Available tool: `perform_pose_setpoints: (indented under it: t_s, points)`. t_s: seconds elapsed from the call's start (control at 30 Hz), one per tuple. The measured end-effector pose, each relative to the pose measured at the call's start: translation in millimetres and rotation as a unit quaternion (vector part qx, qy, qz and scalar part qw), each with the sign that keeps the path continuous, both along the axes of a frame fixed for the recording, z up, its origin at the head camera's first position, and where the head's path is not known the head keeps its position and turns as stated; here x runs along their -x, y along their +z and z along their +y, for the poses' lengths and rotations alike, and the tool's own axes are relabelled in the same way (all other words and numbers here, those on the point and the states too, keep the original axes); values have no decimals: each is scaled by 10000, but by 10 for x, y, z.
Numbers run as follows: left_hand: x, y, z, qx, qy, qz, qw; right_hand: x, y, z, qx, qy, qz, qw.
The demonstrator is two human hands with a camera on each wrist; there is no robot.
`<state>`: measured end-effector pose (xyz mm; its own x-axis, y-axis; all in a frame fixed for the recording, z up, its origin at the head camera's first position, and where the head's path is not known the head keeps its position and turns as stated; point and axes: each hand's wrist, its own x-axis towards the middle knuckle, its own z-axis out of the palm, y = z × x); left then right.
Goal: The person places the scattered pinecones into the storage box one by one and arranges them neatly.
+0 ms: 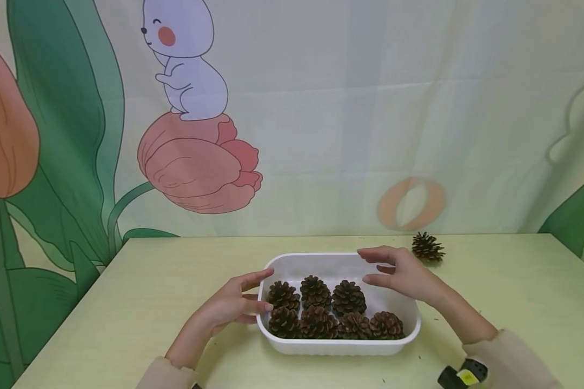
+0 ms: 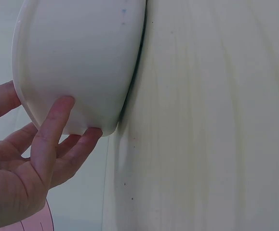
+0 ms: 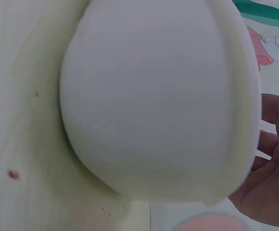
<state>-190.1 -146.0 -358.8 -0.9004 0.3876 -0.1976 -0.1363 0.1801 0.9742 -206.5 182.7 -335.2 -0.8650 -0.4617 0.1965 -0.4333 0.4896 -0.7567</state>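
Note:
A white plastic tub (image 1: 340,347) stands on the table with several brown pine cones (image 1: 349,298) inside, gathered at its left and along its near side. My left hand (image 1: 233,302) holds the tub's left end, some fingers over the rim and others against the outer wall; the left wrist view shows fingertips (image 2: 64,103) on that wall. Above the tub's far right corner, my right hand (image 1: 401,273) hovers with fingers loosely bent and nothing in them. The right wrist view has this hand (image 3: 274,168) partly hidden behind the tub.
A single pine cone (image 1: 426,247) lies on the table beyond the tub, near the back edge and behind my right hand. Small dark crumbs dot the pale wooden table (image 1: 175,281). A printed curtain (image 1: 311,135) hangs behind the table.

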Motion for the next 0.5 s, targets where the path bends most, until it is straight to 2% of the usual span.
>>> perform_pose_setpoints:
  t_s: [0.5]
  points:
    - [4,-2,-1,-26,-7,9,10000,161,29,340,40,-849,54,9964]
